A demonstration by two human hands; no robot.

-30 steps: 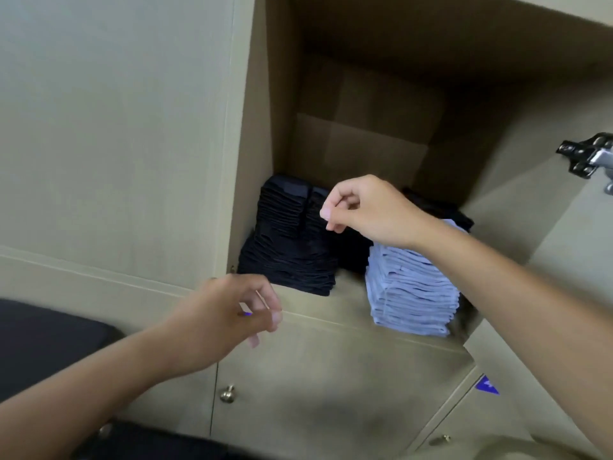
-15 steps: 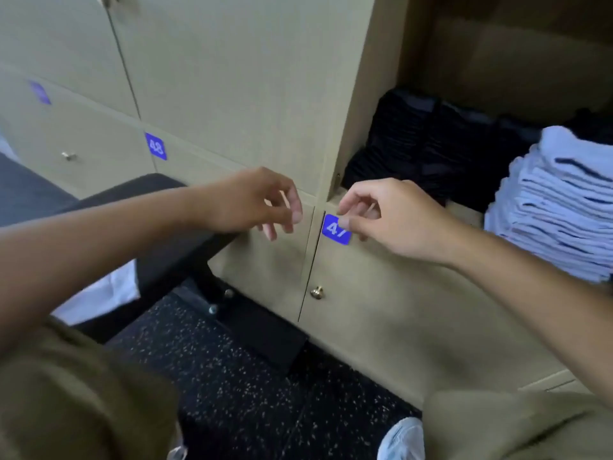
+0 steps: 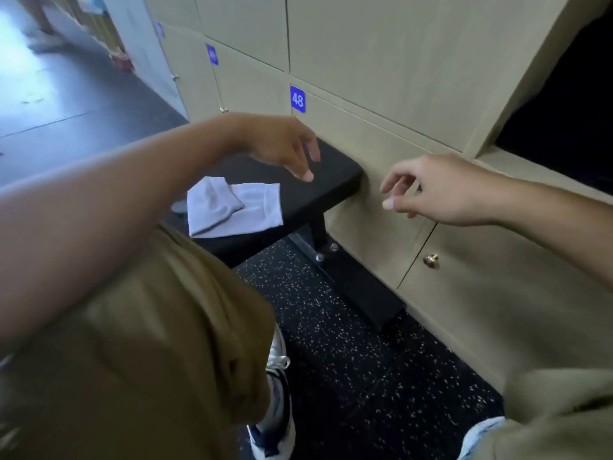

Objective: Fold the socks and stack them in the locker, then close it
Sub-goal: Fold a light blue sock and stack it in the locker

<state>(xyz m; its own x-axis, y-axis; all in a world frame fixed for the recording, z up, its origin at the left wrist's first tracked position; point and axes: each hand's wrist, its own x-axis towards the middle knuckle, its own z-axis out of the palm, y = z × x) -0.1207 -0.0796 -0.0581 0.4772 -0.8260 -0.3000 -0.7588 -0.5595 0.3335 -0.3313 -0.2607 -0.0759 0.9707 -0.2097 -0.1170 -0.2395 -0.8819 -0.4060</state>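
A black padded bench stands end-on against a wall of pale wooden lockers, on a dark rubber floor speckled with white. To the far left the floor gives way to a glossy grey surface, with blurred objects along the wall. The locker doors carry small blue number plates; the nearest plate reads 48, and a brass knob sits on a lower door at the right.

On the bench lies a pale grey-blue sock, flat, with one end folded back over the rest so the folded flap lies diagonally across it. It rests near the middle of the bench top, close to the person's khaki-clad knee.

At the upper right an open locker shows only a dark interior; what is inside cannot be told from this view.

The left hand hangs above the bench, beyond the sock and not touching it, its fingers relaxed, slightly spread and pointing down, holding nothing. The right hand hovers in front of the lower locker doors, just past the end of the bench, fingers loosely curled with thumb and forefinger apart, also holding nothing. White and navy shoes show on the floor below.
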